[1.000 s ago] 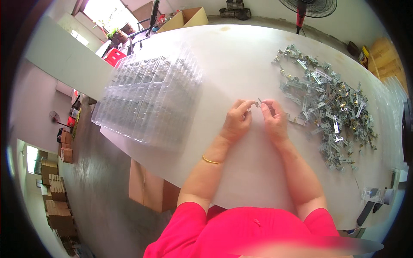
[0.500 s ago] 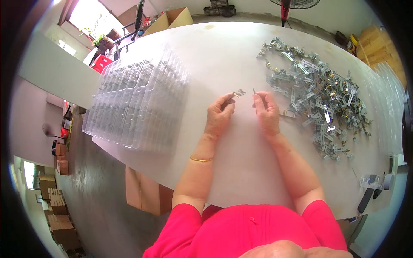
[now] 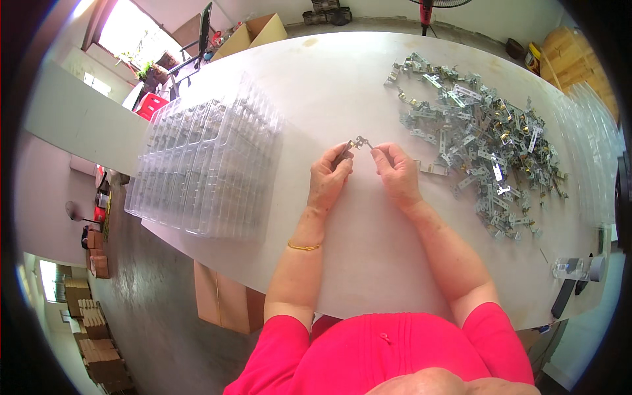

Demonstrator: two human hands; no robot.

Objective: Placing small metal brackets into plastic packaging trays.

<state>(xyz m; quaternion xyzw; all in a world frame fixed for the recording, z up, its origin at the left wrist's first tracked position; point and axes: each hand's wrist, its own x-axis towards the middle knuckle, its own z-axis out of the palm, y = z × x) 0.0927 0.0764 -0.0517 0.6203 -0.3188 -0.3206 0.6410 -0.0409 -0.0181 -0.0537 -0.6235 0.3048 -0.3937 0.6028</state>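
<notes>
In the middle of the white table, my left hand pinches a small metal bracket that sticks out past its fingertips. My right hand is closed on a thin, dark metal pin, whose tip meets the bracket. Between the two hands, the parts touch, but how they fit together is too small to make out. To the right of my right hand spreads a heap of similar metal brackets, silvery with some brass-coloured pieces. One loose bracket lies at its near left edge.
Stacked clear plastic trays with metal parts inside stand at the left. More clear plastic trays are at the right edge, near a clear bottle. Below the table's left edge sits a cardboard box.
My hands have come closer together, and the pin in my right hand now reaches the bracket in my left. The whole view has shifted slightly.
</notes>
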